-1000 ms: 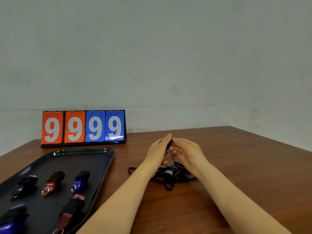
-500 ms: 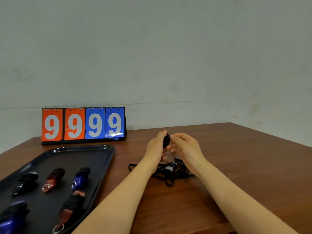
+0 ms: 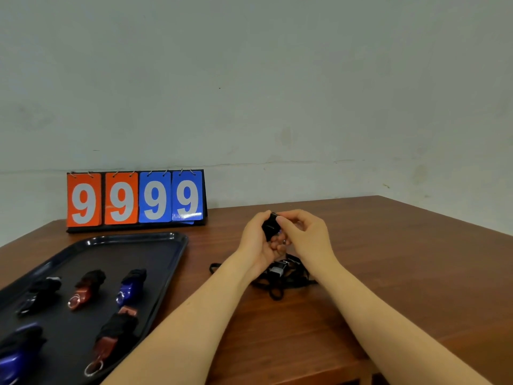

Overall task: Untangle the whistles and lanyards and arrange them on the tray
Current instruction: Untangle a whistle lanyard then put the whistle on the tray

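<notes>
Over the last second both hands rise slightly off the tangled lanyards (image 3: pixel 283 276), which lie on the table right of the tray (image 3: pixel 177 245). The black bundle (image 3: pixel 270 226) between them, only a sliver at the fingertips earlier, now shows as a fuller wound block. The left hand (image 3: pixel 256 240) cups it from the tray side. The right hand (image 3: pixel 305 237) curls in more, its fingertips (image 3: pixel 280 219) pinching the bundle's top.
</notes>
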